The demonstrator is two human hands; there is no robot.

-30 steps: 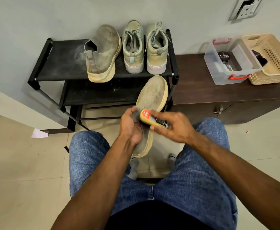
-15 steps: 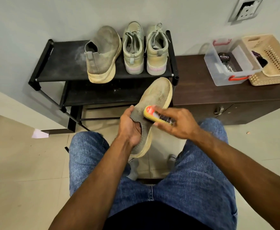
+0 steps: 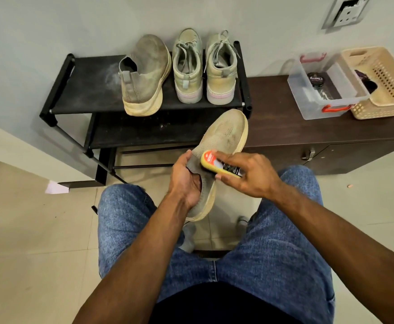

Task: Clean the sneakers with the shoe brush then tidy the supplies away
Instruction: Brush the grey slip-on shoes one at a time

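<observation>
While left hand grips sneaker | right hand holds shoe brush

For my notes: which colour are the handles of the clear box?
Red; the head view shows the clear box's near handle best.

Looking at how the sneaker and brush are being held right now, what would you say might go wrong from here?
1. The left hand grips the sneaker only at its heel opening, with the toe unsupported in the air; brush pressure may twist it loose.
2. The right hand pinches the brush with its fingertips, so a hard stroke could make it slip.
3. Loosened dust would likely fall onto the jeans and the floor.
</observation>
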